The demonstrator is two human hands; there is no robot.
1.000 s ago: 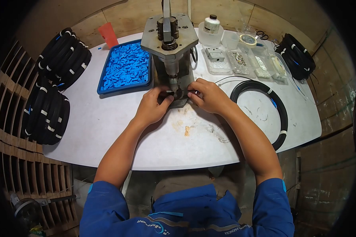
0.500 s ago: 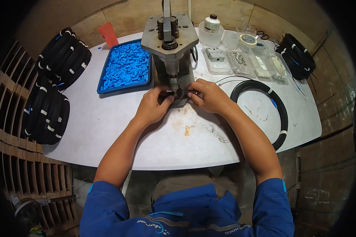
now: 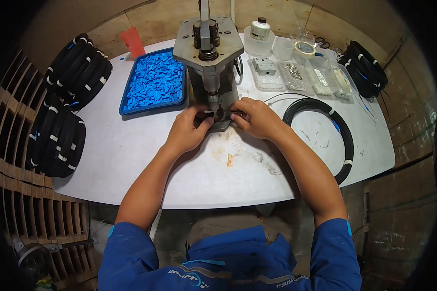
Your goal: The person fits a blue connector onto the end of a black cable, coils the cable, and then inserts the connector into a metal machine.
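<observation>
A metal bench press stands upright at the middle of the table. At its lower tool, my left hand is closed, thumb and fingers pinched around something small that I cannot make out. My right hand is closed on the other side of the tool, pinching a thin black cable. Behind that hand the cable runs to a black cable coil lying flat on the table, with white ties and a blue piece on it. Fingertips and press hide the exact spot between my hands.
A dark blue tray of small blue pieces lies left of the press, near a red cup. Tied cable coils stand at the left edge. Small-parts boxes, a white bottle and scissors are at the back right.
</observation>
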